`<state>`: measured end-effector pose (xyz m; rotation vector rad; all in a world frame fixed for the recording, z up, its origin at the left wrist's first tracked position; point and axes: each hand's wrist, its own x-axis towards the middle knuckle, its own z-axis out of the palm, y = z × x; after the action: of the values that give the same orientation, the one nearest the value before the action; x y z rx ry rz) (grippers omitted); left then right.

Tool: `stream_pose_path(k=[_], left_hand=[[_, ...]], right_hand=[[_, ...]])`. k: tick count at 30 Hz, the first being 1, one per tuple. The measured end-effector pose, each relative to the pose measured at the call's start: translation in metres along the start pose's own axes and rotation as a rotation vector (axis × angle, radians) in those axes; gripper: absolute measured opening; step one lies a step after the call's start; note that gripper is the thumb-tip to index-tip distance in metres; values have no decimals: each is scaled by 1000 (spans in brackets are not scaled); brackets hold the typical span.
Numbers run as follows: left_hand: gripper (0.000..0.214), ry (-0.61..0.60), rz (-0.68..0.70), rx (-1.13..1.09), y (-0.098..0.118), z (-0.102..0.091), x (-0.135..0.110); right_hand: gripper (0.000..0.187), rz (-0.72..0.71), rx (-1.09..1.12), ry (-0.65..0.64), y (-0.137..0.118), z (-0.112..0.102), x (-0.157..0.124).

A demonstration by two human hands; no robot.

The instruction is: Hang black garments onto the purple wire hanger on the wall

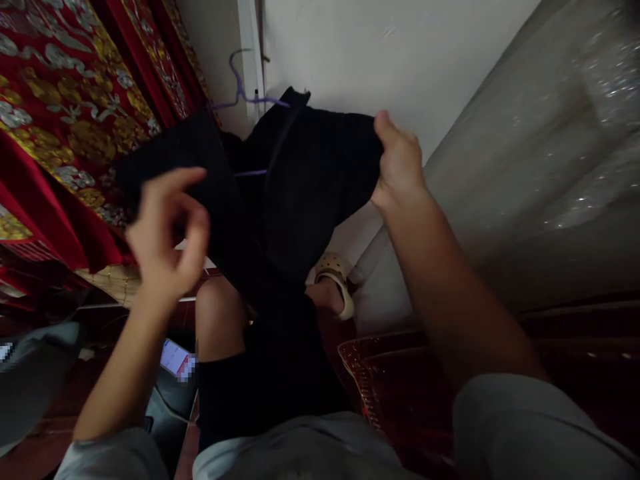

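Note:
A black jacket [310,167] with its front open hangs on a thin purple hanger [241,97], whose hook points up. My right hand [400,160] grips the jacket at its right shoulder end, thumb on top. On the other side, my left hand [167,230] is in front of the jacket's left part, blurred by motion. Its index finger stretches out and the thumb stands apart from it, with nothing visible between them. The lower part of the jacket hangs down over my lap, where it merges with dark shorts.
Red cloth with gold and silver embroidery [75,100] hangs at the left. A pale wall or panel [360,53] stands ahead, with clear plastic wrapping [565,167] on the right. Below are a beige clog [333,270] on a foot, a lit phone [176,359], and dark red trimmed fabric [400,387].

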<state>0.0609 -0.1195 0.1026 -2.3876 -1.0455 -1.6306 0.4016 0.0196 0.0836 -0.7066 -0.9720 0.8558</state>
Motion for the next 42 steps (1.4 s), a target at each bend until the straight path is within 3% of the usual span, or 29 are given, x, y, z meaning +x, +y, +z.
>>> stream_pose_path(k=[2, 5, 9, 13, 16, 20, 22, 24, 27, 30, 33, 38, 42], left_hand=[[45, -248, -31, 76, 3, 26, -12], [59, -582, -209, 273, -4, 65, -29], [55, -699, -412, 495, -17, 99, -60], [34, -771, -396, 442, -14, 108, -99], [24, -686, -419, 289, -4, 111, -123], [7, -374, -474, -67, 10, 128, -135], [14, -231, -499, -242, 17, 139, -134], [33, -84, -574, -384, 23, 147, -135], [30, 65, -710, -506, 31, 147, -140], [15, 65, -736, -525, 36, 136, -146], [14, 46, -727, -510, 35, 127, -150], [15, -9, -734, -492, 27, 127, -155], [13, -51, -701, -469, 22, 128, -160]], right_hand=[[19, -53, 49, 43, -3, 0, -10], [21, -77, 60, 77, 0, -7, -39], [32, -17, 18, 138, 16, -26, -72], [28, 14, -62, 162, 33, -42, -79], [15, -8, -115, 305, 39, -49, -87], [37, -115, -41, 544, 49, -29, -153], [38, -19, 20, 461, 61, -8, -201], [37, 194, 14, 301, 76, 13, -244], [31, 338, -67, 154, 93, 29, -278], [29, 300, -182, 35, 95, 28, -278], [27, 280, -228, -63, 90, 24, -270], [27, 309, -266, -38, 81, 21, -272], [34, 354, -327, -121, 76, 17, -272]])
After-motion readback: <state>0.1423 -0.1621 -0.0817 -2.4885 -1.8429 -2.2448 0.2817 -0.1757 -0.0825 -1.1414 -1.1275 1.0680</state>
